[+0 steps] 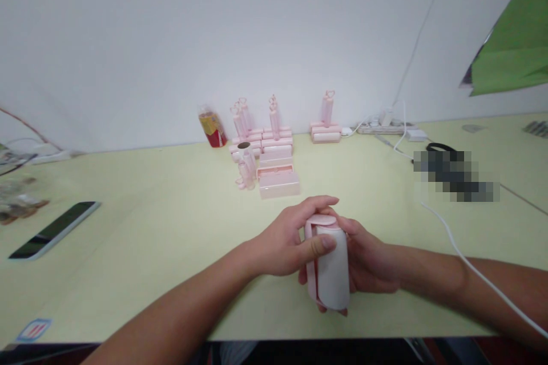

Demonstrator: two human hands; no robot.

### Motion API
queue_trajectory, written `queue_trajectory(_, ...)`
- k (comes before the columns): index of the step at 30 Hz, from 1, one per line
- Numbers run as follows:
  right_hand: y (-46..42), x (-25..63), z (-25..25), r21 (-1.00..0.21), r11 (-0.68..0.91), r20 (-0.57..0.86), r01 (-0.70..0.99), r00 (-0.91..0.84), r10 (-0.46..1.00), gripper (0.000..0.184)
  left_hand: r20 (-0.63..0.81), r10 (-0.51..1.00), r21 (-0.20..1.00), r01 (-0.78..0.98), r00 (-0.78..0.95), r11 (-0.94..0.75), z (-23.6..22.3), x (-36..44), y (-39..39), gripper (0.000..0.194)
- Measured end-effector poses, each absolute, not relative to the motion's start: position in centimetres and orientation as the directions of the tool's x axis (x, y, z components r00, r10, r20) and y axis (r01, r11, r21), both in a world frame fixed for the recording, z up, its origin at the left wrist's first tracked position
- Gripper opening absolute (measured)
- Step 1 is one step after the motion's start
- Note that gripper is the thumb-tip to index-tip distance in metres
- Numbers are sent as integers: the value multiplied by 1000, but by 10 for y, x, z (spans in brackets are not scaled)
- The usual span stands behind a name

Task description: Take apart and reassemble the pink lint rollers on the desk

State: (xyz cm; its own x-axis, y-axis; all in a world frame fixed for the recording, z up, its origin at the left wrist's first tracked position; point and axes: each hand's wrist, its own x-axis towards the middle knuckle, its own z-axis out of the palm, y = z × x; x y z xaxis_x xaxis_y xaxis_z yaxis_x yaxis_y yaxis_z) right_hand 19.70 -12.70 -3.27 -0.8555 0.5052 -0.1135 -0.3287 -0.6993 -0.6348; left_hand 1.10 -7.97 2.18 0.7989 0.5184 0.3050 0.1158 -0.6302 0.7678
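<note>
- At the far left we have a smartphone (55, 232) lying on the pale table (149, 199).
- Against the wall (171, 40), a red-and-yellow packet (213, 128) leans beside grouped pink cases (276, 142), with pink handles (238, 124) standing on them.
- In front of these we see an open pink case (279, 182), just beside a pale pink roller (249, 162).
- Our left hand (289, 236) is clamped on a pink-and-white case (334, 271), thumb across its white face, fingers over its top.
- We hold that case upright near the table's front edge, a dark gap down its left side.
- Our right hand (370, 256) grips it from behind and the right, fingers wrapped round it.
- Farther right, we see a power strip (387, 129) and a white cable (449, 235).
</note>
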Motion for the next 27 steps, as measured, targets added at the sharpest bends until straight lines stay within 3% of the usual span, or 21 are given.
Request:
queue_trajectory(9, -129, 198, -35, -664, -675, -123, -322, -843, 523, 86, 184, 571, 945, 15, 800, -326, 17, 19, -78, 45)
queue_trajectory(27, -126, 196, -41, -685, -685, -185, -248, -850, 493, 93, 146, 682, 937, 120, 716, -327, 13, 17, -81, 60)
